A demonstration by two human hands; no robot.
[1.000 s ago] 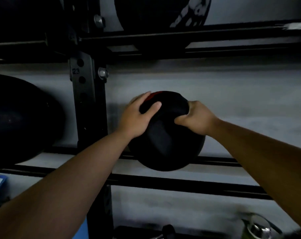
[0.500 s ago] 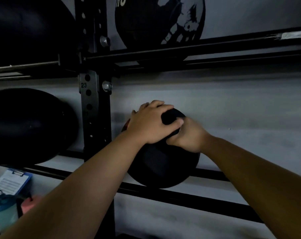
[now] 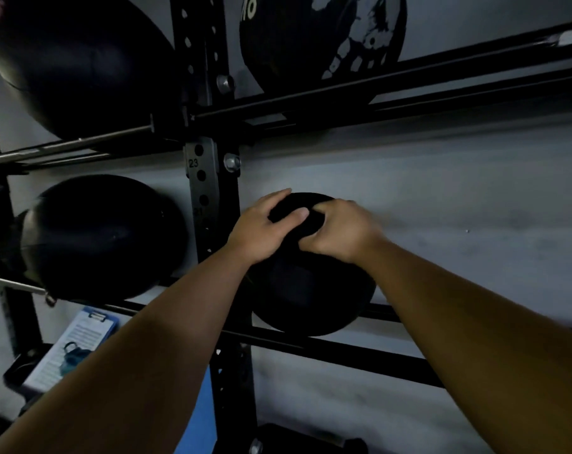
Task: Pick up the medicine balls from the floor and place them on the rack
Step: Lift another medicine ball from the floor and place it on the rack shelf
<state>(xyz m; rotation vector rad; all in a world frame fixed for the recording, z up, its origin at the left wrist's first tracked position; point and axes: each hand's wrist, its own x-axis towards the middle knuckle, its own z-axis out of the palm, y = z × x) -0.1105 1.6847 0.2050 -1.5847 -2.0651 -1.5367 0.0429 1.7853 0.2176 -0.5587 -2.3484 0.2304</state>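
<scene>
Ball: black medicine ball sitting on rack rails, just right of upright post.
Hands: left hand & right hand both gripping ball's top.
Nearby: other balls resting left of post & above.

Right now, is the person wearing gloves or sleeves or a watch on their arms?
No. The left hand and right hand are bare, with no gloves or rings showing. Both forearms are uncovered as far as the picture reaches: no sleeves, no watch, no wristband in view.
</scene>
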